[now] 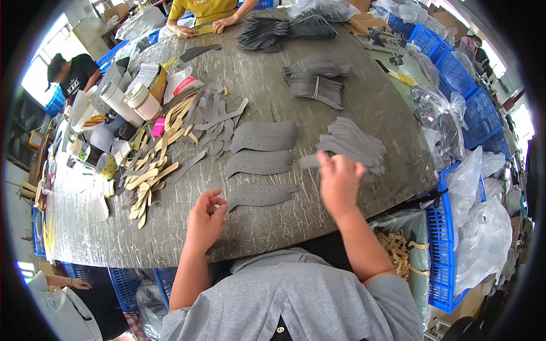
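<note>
My left hand [206, 221] is held low over the table with its fingers loosely curled and the thumb apart, with nothing seen in it. Beside its fingertips lies a grey, curved cut piece [261, 195] with a row of small holes. My right hand [340, 184], slightly blurred, is closed at a grey cut piece [309, 162] that sticks out to the left of its thumb; the fingers' undersides are hidden. Behind that hand a fanned pile of grey pieces [355, 139] is spread. Two overlapping stacks, a nearer one [259, 162] and a farther one [263, 136], lie between my hands.
Tan and grey strips [151, 176] are heaped at left, near a white lidded cup [142, 101]. Tied grey bundles [315, 85] lie farther back. Across the table a person in a yellow top [206, 8] handles a piece. A blue crate [441, 250] stands at right by the table edge.
</note>
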{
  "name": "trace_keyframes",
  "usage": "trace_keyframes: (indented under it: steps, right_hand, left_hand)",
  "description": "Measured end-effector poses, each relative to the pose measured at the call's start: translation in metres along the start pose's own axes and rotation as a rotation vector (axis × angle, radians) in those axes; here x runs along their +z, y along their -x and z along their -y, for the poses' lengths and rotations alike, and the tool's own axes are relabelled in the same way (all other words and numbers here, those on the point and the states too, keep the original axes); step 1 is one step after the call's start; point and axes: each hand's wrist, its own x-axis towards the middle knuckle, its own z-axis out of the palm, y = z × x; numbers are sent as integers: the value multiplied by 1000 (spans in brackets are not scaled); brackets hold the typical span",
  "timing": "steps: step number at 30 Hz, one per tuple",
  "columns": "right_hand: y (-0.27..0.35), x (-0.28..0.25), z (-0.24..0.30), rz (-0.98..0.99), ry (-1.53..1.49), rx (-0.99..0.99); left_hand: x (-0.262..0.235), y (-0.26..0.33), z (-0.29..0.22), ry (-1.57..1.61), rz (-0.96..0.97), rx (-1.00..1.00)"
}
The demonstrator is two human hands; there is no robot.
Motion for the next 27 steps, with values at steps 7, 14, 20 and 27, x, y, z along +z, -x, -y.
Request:
trace_keyframes:
  steps: [7,14,20,27]
  right_hand:
    - [-6,-22,64,49,-762,-175]
    - [-1,-31,112,664,-1541,115]
    - [4,-19,109,920,-1684,322]
    - [21,-5,117,977,-2061,535]
  left_hand:
    - [31,5,-36,-339,24,573]
    - [40,10,-50,-549,70,779]
    - [38,15,-41,-521,193,791]
    - [37,10,-41,-232,295,716]
